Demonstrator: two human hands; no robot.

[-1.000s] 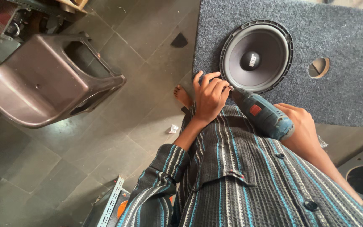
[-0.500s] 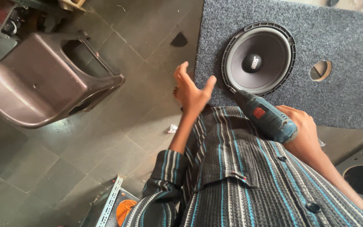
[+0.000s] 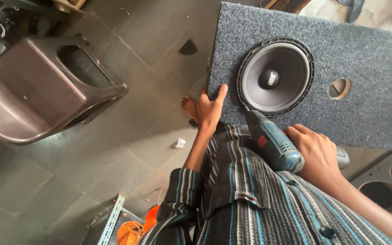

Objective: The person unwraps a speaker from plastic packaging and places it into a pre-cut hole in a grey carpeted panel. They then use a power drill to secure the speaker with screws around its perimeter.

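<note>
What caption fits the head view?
Left hand steadies grey carpeted speaker box; right hand holds blue power drill at round black speaker rim.

Soft daylight, fairly even, no hard glare. Brightest patch is top right, beyond the grey carpeted board, where the ground looks washed out. Top left corner is dim and murky, details hard to read. Floor tiles have a dull sheen. The brown plastic chair shows soft highlights on its seat and a dark shadow in its opening. The speaker cone is evenly lit, rim crisp. Focus is sharp in the middle; the striped shirt near the lens is slightly soft. Wide lens stretches edges; the board's sides look skewed. No motion blur on the drill.
</note>
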